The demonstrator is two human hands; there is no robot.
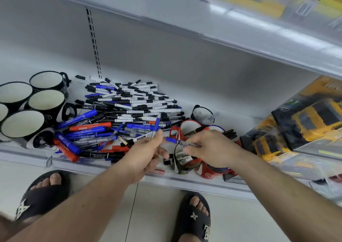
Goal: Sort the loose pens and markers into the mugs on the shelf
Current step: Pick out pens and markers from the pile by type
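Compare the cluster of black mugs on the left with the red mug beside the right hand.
The black mugs stand empty, showing pale insides; the red mug already holds a dark pen. The black mugs sit left of the pen pile, away from both hands; the red mug sits right of it, by the right hand. Both kinds rest on the shelf.

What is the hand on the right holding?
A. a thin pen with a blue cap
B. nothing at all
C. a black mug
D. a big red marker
A, since the right hand pinches a thin pen with a blue cap just above the mugs at the shelf's front edge.
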